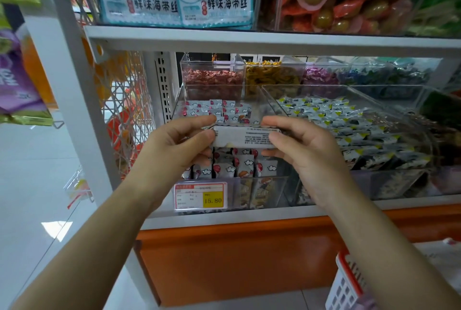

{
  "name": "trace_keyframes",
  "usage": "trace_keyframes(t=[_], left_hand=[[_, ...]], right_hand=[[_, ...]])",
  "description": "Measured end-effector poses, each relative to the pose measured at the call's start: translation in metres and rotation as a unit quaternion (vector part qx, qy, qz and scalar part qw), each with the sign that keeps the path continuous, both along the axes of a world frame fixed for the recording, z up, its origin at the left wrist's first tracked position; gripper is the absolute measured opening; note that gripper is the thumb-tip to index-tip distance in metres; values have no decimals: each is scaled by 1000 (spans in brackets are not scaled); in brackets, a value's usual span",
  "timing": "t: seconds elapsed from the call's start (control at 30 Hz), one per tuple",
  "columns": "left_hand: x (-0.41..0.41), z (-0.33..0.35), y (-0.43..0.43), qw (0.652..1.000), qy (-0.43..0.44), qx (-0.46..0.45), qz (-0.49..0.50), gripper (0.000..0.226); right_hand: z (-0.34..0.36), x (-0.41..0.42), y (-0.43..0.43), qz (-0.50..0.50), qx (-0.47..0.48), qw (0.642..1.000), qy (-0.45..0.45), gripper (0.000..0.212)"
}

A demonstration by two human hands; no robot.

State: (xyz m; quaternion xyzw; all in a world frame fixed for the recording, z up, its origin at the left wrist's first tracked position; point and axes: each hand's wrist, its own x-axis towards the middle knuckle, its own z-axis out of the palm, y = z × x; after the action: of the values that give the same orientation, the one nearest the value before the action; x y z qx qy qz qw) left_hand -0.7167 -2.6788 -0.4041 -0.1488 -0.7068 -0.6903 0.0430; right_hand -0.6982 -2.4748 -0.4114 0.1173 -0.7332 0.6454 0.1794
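Both hands [243,145] hold one snack packet [245,138] above its clear bin [272,185].

Left grip [179,143] curled, right grip [299,146] curled

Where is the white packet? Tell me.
Centre of the head view: left hand and right hand pinch the white packet in front of the leftmost clear bin.

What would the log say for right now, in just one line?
left hand: pinches white packet, left end | right hand: pinches right end | place: in front of clear snack bin
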Motion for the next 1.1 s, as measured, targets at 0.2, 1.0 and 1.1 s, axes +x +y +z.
trace_keyframes(t=[0.2,1.0,1.1], left_hand=[[5,5,-1,997,36,-67,-18,24],[6,15,-10,967,84,-232,-65,34],[6,12,-9,955,80,-279,-69,45]], right_hand=[[1,1,0,-44,29,998,24,7],[1,4,-8,-62,96,993,31,16],[2,3,-6,-53,118,992,12,14]])
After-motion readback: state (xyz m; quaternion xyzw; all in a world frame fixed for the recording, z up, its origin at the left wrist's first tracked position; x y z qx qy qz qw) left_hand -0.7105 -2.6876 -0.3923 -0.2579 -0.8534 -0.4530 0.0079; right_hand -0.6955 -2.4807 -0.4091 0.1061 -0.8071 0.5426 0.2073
